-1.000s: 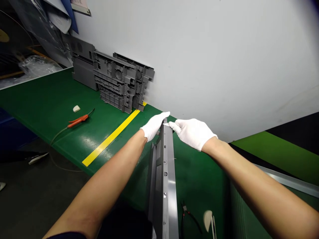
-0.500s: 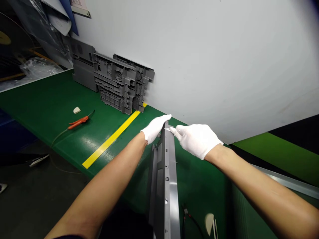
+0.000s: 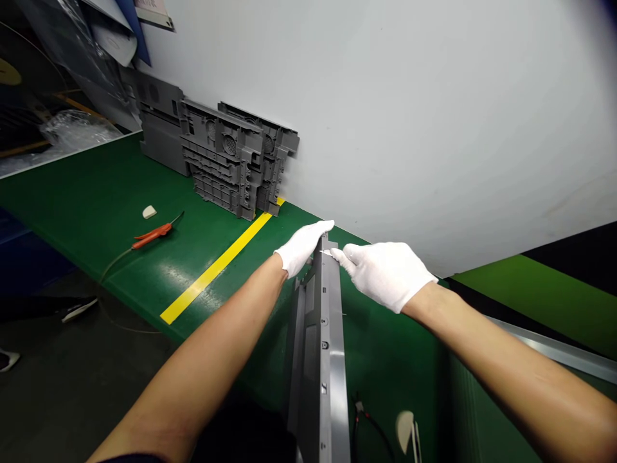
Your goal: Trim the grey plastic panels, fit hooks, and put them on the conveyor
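Observation:
A long grey plastic panel [image 3: 331,366] stands on its edge before me, its narrow side with slots and holes facing up. My left hand [image 3: 304,247], in a white glove, is wrapped round the panel's far end. In my gloved right hand [image 3: 385,273] is a small knife, mostly hidden by the fingers. Its thin pointed blade [image 3: 326,251] lies at the panel's upper edge near the far end, close to my left hand. Whether the blade is cutting into the edge I cannot tell.
Several grey moulded panels [image 3: 222,157] lean against the white wall [image 3: 409,128]. On the green table [image 3: 96,186] lie an orange air gun [image 3: 152,236], a cream block [image 3: 149,211] and a yellow tape strip [image 3: 222,263]. Pliers [image 3: 359,408] and another cream piece [image 3: 404,429] lie at lower right.
My right hand and the blade have shifted slightly to the right and toward me along the edge. My left hand keeps its hold on the panel. A foot at far left has moved a little.

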`<state>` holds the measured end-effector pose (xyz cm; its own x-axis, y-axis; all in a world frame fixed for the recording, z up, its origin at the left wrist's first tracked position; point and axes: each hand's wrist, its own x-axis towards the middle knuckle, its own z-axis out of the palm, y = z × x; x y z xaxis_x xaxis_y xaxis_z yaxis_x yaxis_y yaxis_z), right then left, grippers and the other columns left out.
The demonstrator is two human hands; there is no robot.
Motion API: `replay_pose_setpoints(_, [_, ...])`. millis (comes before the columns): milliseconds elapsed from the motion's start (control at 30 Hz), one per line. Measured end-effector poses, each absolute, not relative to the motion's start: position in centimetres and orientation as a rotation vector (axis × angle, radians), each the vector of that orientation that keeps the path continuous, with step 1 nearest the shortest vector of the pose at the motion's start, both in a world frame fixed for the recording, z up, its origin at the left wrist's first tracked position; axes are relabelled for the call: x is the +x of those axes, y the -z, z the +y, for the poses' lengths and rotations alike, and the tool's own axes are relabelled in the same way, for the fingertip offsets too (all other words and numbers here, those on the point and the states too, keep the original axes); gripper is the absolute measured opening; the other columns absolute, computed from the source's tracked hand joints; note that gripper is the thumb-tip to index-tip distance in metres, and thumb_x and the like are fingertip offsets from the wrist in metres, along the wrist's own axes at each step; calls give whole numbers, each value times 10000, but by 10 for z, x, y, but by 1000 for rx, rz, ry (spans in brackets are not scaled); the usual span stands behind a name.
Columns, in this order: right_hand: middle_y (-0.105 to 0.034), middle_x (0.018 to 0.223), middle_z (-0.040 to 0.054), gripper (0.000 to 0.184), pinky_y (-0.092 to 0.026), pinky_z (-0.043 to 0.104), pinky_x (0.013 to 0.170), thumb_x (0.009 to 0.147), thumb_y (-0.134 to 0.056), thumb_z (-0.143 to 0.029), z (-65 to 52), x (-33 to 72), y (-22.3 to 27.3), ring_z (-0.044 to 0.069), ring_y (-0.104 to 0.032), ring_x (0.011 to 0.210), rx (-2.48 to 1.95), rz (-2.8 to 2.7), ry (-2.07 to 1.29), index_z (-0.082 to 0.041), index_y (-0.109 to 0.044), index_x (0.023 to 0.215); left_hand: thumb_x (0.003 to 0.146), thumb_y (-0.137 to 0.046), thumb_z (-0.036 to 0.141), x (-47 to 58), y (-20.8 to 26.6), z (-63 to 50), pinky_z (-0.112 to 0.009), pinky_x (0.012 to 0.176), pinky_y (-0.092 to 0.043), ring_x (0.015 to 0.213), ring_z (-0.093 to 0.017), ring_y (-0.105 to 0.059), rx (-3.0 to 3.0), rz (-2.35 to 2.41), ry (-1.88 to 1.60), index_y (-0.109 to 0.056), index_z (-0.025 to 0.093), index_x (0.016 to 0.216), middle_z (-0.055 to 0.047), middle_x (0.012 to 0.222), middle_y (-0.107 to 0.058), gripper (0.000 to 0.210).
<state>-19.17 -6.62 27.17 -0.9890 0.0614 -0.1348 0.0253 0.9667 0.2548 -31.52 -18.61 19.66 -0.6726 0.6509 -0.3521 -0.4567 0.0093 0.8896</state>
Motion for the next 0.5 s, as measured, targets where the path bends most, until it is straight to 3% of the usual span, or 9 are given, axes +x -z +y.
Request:
replay_pose_setpoints(300, [-621, 587, 36, 706, -235, 294, 524, 1043, -109, -634, -64, -189, -272, 193, -591, 515, 52, 3000, -381, -226, -657, 862, 841, -672, 599, -315, -194, -184, -303, 600, -382, 619, -153, -510, 232, 1531, -1749, -554, 226, 829, 11, 740, -533, 391])
replay_pose_setpoints(500, [-579, 558, 23, 703, -164, 316, 503, 1055, -144, -609, -69, -168, -257, 158, -463, 441, -142, 3123, -266, -219, -677, 816, 870, -644, 591, -318, -190, -188, -363, 673, -511, 739, -212, -640, 230, 1495, -1752, -553, 222, 898, -12, 793, -606, 382])
